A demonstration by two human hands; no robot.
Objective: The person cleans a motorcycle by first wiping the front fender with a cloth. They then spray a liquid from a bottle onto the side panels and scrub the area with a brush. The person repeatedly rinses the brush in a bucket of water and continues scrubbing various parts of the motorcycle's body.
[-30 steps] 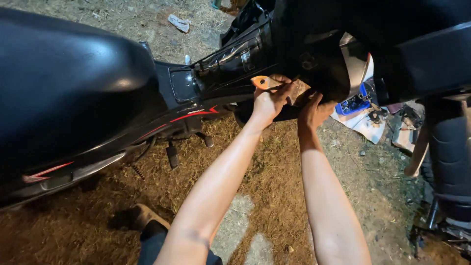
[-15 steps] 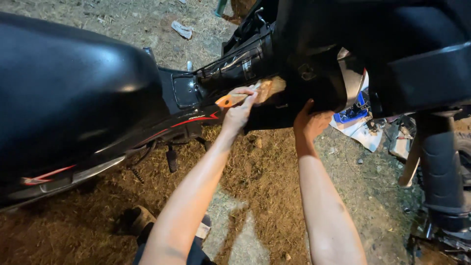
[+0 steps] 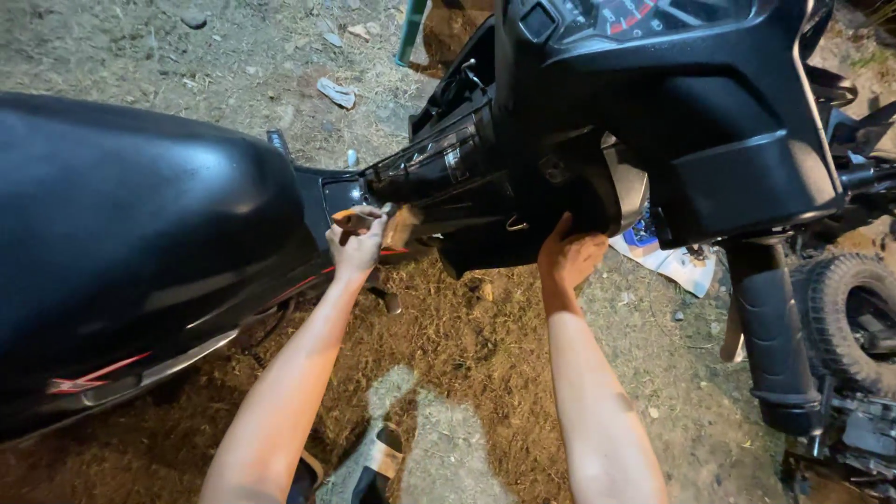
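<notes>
So at this point the left hand (image 3: pixel 359 241) was closed around a small orange-handled tool (image 3: pixel 347 215), fist tight, tip aimed at the spot where the black seat (image 3: pixel 140 243) meets the centre cover of the scooter. The tool's working end couldn't be made out; it was hidden against the dark plastic. The right hand (image 3: pixel 569 257) was pressed flat-ish up under the black leg shield panel (image 3: pixel 485 238), fingers curled onto its lower edge, nothing gripped inside it as far as could be told, more like the panel was being propped or steadied.

Progress-wise, it looked mid-job. The inner panel (image 3: pixel 439 163) just right of the tool seemed to be sitting loose or tilted out of line, so some fasteners had probably been dealt with already, but the panel was not off the bike. The front cowl (image 3: pixel 709 121) with the gauge cluster was seen in place at the far right. Whether things were being taken apart or refitted couldn't be judged.

Further out: a crumpled bag or paper with small parts (image 3: pixel 667 257) was lying on the dirt beyond the right hand, a knobby tyre (image 3: pixel 845 317) was at the right edge, and a sandalled foot (image 3: pixel 378 462) was planted near the bottom.
</notes>
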